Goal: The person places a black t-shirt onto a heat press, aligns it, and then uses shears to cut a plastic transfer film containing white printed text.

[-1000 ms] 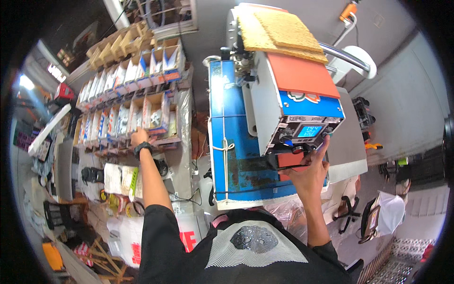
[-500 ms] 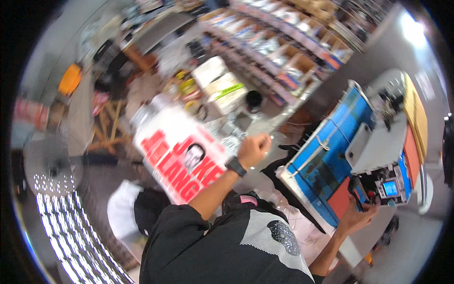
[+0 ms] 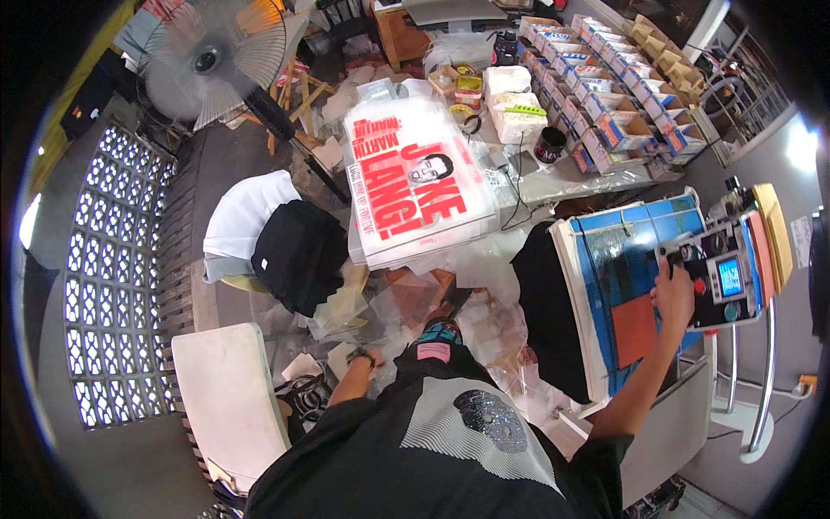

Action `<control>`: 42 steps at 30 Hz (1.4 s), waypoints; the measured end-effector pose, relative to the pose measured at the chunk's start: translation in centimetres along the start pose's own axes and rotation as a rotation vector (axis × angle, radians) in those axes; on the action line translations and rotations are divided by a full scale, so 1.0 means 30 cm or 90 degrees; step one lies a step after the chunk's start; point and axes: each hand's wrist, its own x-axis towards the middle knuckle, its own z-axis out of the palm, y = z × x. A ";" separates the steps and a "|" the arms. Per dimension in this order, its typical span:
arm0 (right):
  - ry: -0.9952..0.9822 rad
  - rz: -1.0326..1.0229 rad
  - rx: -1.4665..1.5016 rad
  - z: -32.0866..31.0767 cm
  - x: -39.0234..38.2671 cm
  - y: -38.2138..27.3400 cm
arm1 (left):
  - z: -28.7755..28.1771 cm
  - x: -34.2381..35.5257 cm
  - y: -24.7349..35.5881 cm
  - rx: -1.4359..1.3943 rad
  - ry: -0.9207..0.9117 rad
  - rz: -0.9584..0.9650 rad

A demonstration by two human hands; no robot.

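Observation:
My right hand (image 3: 673, 290) is closed on the black handle (image 3: 677, 254) of a heat press, beside its control panel with a lit blue screen (image 3: 730, 275). The press has a blue bed (image 3: 596, 242) and a red-orange pad (image 3: 634, 331). My left hand (image 3: 366, 362) hangs low at the left of my black shirt, small and partly hard to make out, above scattered translucent sheets. A stack of white printed sheets with red lettering (image 3: 415, 233) lies ahead of me, left of the press.
A standing fan (image 3: 206, 59) is at upper left, near piled white and black fabric (image 3: 294, 259). A white padded board (image 3: 225, 398) is at lower left. Partitioned cardboard boxes (image 3: 605, 86) line the back table (image 3: 562, 187), beside a black mug (image 3: 549, 145).
My view has swung leftward, bringing the fan and fabric in. My left hand has left the boxes and dropped low beside my body. My right hand stays at the press.

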 end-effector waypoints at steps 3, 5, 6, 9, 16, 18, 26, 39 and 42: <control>0.224 -0.045 -0.181 -0.027 -0.038 0.029 | 0.109 -0.218 0.026 -0.191 -0.268 -0.165; 0.235 -0.055 -0.196 -0.030 -0.041 0.007 | 0.112 -0.302 0.039 -0.233 -0.202 -0.103; 0.234 -0.061 -0.203 -0.020 -0.046 0.002 | 0.128 -0.338 0.015 -0.256 -0.170 -0.080; 0.215 -0.110 -0.165 0.007 0.022 0.071 | 0.180 -0.194 -0.146 -0.281 -0.289 -0.086; 0.084 -0.155 0.124 -0.036 0.150 0.201 | -0.139 0.123 0.335 -0.024 0.209 0.360; 0.009 -0.035 0.141 -0.008 0.089 0.060 | -0.263 0.148 0.336 -0.053 0.181 0.410; 0.133 -0.095 -0.099 -0.026 0.122 0.159 | -0.551 0.103 0.441 -0.081 0.119 0.297; 0.246 0.057 -0.241 0.010 0.066 0.080 | -0.553 0.276 0.107 0.235 0.113 0.257; 0.312 0.037 -0.292 0.010 0.038 0.114 | -0.537 0.159 0.294 -0.093 0.196 0.171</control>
